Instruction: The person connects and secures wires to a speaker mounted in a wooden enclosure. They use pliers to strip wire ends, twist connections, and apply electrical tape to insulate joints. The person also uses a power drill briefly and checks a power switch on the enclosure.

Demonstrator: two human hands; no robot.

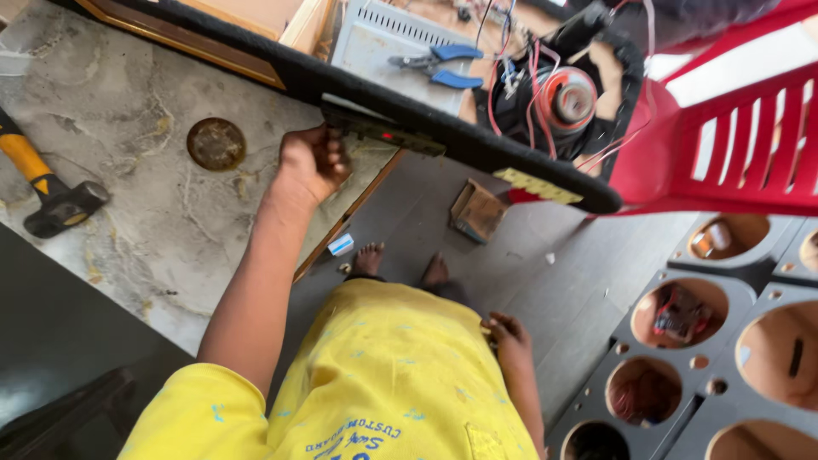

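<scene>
My left hand [313, 162] reaches forward with its fingers closed on the end of a narrow dark strip with a small red light [385, 135]. The strip lies against the edge of a long black carpet-covered cabinet [477, 145]. My right hand [509, 330] rests at my hip against my yellow shirt [383, 375], fingers curled; whether it holds anything is unclear. My bare feet [400, 262] stand on the grey floor below the cabinet edge.
A yellow-handled hammer [51, 192] and a round brass disc [216, 143] lie on the marble slab at left. Blue-handled pliers [436, 65] and a wired speaker driver [567, 98] sit inside the cabinet. A red plastic chair [724, 145] and grey panels with round holes [682, 358] are at right.
</scene>
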